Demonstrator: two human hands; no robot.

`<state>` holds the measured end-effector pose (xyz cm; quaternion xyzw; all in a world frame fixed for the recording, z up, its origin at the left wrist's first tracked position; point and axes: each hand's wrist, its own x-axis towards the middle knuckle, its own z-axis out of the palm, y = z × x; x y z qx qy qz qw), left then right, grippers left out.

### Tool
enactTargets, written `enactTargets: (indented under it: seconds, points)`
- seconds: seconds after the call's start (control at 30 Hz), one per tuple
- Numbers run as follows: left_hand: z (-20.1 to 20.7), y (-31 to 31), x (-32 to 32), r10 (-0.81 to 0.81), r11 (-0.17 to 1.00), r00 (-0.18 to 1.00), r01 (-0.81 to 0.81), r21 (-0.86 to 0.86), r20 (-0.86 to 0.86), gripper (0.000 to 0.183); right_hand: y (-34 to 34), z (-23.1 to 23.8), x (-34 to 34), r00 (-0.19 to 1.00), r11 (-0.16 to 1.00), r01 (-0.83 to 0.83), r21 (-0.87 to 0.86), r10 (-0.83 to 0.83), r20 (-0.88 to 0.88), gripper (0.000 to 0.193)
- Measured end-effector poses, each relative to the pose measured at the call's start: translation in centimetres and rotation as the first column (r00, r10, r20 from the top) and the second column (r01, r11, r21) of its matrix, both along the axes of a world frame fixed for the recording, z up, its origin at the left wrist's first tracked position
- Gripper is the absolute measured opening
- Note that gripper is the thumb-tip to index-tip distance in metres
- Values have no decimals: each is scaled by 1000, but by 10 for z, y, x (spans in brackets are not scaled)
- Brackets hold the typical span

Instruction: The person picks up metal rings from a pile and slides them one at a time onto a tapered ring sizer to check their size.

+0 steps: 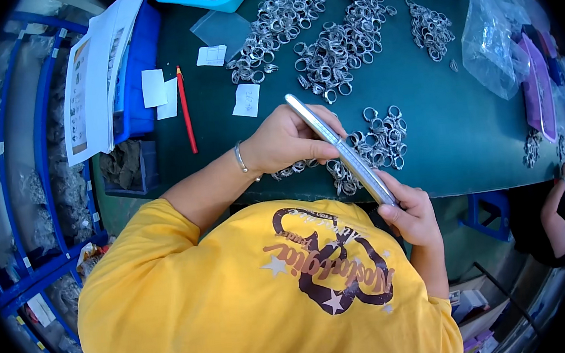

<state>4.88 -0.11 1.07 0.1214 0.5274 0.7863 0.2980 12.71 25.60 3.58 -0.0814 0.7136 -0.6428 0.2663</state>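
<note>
A silver metal ring mandrel (358, 160) slants across both hands above the near table edge. Its upper part is smooth with a rounded tip, while fine markings run along the lower part. My left hand (291, 138) closes around the upper half, thumb pressed against it. At the lower end my right hand (412, 210) grips it between thumb and fingers. Whether a ring sits on it under the left fingers cannot be made out. Just beyond and beneath the hands lie metal rings (380, 137), partly hidden by the left hand and the mandrel.
Larger ring piles (345, 42) spread over the green table (230, 180). A red pencil (186, 111), paper slips (246, 100) and a blue bin (141, 68) are at left. Clear plastic bags (491, 47) and a purple tray (538, 90) lie right, near another person's arm (556, 211).
</note>
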Motion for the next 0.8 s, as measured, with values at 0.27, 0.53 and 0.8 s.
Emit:
enactTargets:
  seconds: [0.27,0.53,0.8]
  points:
    - [-3,4,-16,213,959,962,-240,153,172,20,41,-2,13,964,976,142,-164,-98,249,49]
    - [-6,4,-61,32,672,658,-571,-471,-752,23,46,-4,18,952,959,281,-44,-273,138,50]
    - [-2,11,-35,-359,696,499,-420,-583,-789,12,43,-6,24,927,936,350,-19,-343,153,50]
